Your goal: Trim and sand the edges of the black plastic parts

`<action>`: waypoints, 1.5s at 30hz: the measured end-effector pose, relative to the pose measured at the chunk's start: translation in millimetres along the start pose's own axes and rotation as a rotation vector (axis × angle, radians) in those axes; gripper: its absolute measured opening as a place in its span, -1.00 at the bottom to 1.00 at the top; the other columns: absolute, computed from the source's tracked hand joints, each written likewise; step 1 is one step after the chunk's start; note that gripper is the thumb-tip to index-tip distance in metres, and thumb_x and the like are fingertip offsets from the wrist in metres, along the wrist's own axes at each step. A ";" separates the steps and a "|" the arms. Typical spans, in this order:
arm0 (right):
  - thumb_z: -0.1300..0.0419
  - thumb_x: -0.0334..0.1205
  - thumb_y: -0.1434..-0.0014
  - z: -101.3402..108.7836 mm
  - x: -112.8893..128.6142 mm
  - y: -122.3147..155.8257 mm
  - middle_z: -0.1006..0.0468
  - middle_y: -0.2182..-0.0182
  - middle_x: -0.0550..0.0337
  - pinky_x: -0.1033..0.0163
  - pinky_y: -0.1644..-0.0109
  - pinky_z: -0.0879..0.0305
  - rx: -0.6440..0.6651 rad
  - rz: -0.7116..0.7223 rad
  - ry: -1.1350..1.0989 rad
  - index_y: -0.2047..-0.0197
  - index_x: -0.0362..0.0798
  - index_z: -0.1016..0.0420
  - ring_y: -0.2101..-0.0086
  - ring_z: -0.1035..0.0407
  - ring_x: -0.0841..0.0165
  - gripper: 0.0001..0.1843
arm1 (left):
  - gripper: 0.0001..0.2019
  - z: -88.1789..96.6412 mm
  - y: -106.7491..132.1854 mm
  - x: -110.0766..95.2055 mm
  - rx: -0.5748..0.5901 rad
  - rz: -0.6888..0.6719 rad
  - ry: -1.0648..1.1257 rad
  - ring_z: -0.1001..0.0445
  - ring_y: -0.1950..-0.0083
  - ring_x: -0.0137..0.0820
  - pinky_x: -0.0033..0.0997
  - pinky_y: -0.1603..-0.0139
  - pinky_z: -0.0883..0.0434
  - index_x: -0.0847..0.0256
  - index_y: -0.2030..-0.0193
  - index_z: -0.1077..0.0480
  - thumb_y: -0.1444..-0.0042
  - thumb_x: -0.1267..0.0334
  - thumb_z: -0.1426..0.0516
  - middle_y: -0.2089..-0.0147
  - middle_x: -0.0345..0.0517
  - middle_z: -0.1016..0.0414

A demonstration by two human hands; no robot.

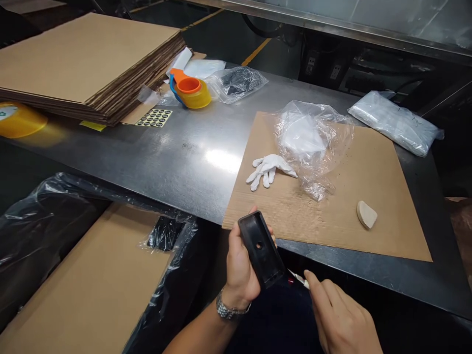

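Observation:
My left hand [239, 268] grips a black rectangular plastic part [261, 248] with a small hole in its face, held just below the near edge of the steel table [177, 147]. My right hand [341, 317] pinches a thin white tool [298, 279] with a red mark, its tip close to the lower end of the black part. A metal watch [230, 310] sits on my left wrist. A brown cardboard sheet [332, 216] lies on the table right in front of my hands.
On the sheet lie a white glove [268, 169], a crumpled clear bag [311, 142] and a beige wedge [366, 214]. Farther back are an orange tape dispenser [190, 89], a stack of cardboard [84, 59], a sticker sheet [155, 118] and bagged parts [396, 122]. A plastic-lined box [88, 280] stands lower left.

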State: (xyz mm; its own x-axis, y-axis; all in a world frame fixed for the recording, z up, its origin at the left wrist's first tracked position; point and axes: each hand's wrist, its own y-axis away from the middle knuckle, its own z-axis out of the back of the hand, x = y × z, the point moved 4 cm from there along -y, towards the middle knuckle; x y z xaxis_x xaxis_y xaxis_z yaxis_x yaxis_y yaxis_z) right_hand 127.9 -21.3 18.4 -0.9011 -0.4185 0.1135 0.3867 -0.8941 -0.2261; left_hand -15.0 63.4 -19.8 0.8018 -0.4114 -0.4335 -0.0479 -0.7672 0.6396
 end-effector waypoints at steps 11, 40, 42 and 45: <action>0.05 -0.26 -0.29 6.0 8.7 1.4 -0.26 0.61 0.31 0.37 0.55 -0.04 0.019 0.004 0.087 0.03 -0.17 -0.44 0.63 -0.18 0.54 -0.68 | -0.53 -2.4 3.2 0.2 0.043 0.000 -0.011 -0.36 0.46 -0.42 -0.41 0.38 -0.37 0.04 -0.18 -0.23 -0.15 0.00 0.07 0.43 -0.13 -0.41; 0.06 -0.28 -0.29 4.5 10.2 3.7 -0.25 0.63 0.31 0.32 0.53 0.03 0.043 -0.002 0.161 0.05 -0.16 -0.45 0.63 -0.15 0.52 -0.69 | -0.49 1.1 6.7 5.4 0.037 -0.037 -0.054 -0.39 0.45 -0.42 -0.44 0.38 -0.38 0.04 -0.20 -0.22 -0.14 -0.05 0.06 0.42 -0.10 -0.45; 0.04 -0.28 -0.28 3.9 10.6 3.4 -0.25 0.63 0.30 0.30 0.51 0.04 0.029 0.012 0.206 0.05 -0.16 -0.45 0.63 -0.14 0.51 -0.70 | -0.49 0.9 6.1 5.8 0.044 -0.028 -0.051 -0.39 0.45 -0.43 -0.45 0.39 -0.38 0.03 -0.21 -0.21 -0.15 -0.05 0.07 0.42 -0.11 -0.45; -0.01 -0.28 -0.26 3.7 10.1 1.4 -0.25 0.64 0.30 0.27 0.48 0.06 0.006 0.043 0.262 0.02 -0.17 -0.44 0.62 -0.15 0.47 -0.70 | -0.52 2.7 4.3 6.9 0.030 0.013 -0.060 -0.38 0.46 -0.46 -0.48 0.42 -0.38 -0.01 -0.21 -0.20 -0.16 -0.03 0.06 0.42 -0.12 -0.45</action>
State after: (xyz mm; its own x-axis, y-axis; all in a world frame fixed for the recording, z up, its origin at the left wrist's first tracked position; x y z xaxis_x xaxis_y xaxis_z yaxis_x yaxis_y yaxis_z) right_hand 120.0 -27.3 22.8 -0.9036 -0.4011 -0.1504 0.4261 -0.8777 -0.2191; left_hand -11.3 55.9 -21.8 0.7637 -0.4499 -0.4630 -0.0768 -0.7754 0.6268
